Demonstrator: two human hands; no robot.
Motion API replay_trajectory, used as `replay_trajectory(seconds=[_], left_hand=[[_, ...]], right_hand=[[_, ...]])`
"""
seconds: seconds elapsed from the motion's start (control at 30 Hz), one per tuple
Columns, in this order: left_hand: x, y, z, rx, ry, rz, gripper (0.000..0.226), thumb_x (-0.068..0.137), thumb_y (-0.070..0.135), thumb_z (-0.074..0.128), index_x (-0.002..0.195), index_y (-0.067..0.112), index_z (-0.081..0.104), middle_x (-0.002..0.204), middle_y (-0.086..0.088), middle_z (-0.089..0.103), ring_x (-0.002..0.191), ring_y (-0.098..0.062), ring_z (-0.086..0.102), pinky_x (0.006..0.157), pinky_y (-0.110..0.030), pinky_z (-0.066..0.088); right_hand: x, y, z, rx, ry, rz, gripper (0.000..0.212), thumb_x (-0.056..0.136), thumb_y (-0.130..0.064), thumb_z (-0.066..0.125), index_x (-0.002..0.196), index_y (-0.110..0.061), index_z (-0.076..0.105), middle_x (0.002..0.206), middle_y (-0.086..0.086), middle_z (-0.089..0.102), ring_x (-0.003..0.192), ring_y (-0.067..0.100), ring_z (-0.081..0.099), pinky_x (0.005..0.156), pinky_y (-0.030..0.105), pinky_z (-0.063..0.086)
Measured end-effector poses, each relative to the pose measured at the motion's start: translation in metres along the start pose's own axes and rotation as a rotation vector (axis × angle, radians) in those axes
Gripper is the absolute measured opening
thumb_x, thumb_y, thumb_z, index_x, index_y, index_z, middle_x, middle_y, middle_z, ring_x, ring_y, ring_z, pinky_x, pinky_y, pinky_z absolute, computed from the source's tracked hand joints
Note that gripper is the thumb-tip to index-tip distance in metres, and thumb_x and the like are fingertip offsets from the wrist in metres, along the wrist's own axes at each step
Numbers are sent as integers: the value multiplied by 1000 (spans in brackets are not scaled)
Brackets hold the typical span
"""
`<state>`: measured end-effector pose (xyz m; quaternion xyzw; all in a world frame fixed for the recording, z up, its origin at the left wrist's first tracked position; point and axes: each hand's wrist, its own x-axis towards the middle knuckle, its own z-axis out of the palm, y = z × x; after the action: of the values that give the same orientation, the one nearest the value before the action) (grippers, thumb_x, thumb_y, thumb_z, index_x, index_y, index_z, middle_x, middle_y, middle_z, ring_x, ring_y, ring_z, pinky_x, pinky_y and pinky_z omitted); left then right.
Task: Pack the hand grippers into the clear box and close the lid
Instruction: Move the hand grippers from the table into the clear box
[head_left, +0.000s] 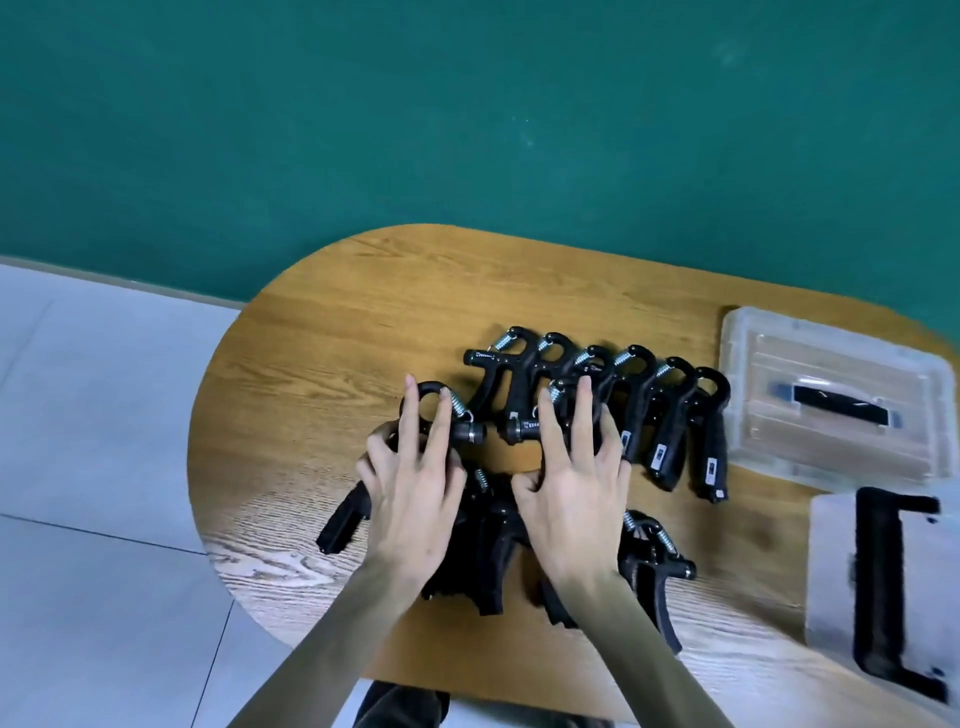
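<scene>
Left hand (415, 483) and right hand (576, 483), fingers spread flat, gripping nothing, press black spring-loaded hand grippers (670, 415) on the oval wooden table (332, 332); clear plastic box (831, 400) far right.

Even, soft indoor light; faint shadows. Wide-angle bending at edges; lower right corner smeared, blurred.
</scene>
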<state>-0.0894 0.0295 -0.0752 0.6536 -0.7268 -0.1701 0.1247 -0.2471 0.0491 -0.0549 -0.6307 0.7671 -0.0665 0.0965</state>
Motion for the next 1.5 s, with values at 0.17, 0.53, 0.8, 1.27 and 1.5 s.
replay_trajectory(seconds=[0.17, 0.53, 0.8, 1.27, 1.5], left_hand=[[-13, 70, -1, -50, 36, 3, 70, 97, 20, 51, 158, 31, 19, 168, -3, -3, 108, -34, 36, 93, -58, 37], [-22, 246, -44, -50, 104, 95, 67, 99, 22, 51, 158, 33, 20, 168, 0, -6, 114, -30, 31, 94, -47, 32], [-53, 388, -29, -58, 43, 186, 75, 97, 19, 54, 158, 34, 14, 167, 0, -13, 116, -28, 33, 95, -45, 34], [-110, 508, 57, 15, -123, 289, 81, 94, 22, 61, 159, 34, 14, 168, -4, -9, 104, -27, 38, 91, -47, 40], [-133, 518, 101, 63, -208, 280, 82, 89, 23, 69, 158, 28, 24, 168, -7, 5, 97, -25, 45, 79, -41, 42]], right_hand=[[-15, 48, -39, 39, 36, 5, 87, 76, -18, 60, 156, -23, 28, 167, 11, 10, 141, 41, 31, 89, 52, 47], [-35, 156, -166, 136, 117, 67, 89, 74, -20, 66, 155, -24, 30, 167, 10, 7, 138, 40, 33, 92, 54, 48], [-66, 270, -242, 119, 216, 167, 92, 69, -20, 71, 154, -23, 34, 167, 11, 12, 137, 42, 36, 90, 51, 48], [-127, 418, -249, 91, 195, 348, 98, 66, -23, 81, 153, -23, 36, 165, 12, 18, 134, 42, 37, 84, 54, 49], [-148, 460, -216, 151, 63, 413, 96, 63, -25, 81, 150, -25, 40, 164, 10, 22, 131, 43, 41, 85, 56, 52]])
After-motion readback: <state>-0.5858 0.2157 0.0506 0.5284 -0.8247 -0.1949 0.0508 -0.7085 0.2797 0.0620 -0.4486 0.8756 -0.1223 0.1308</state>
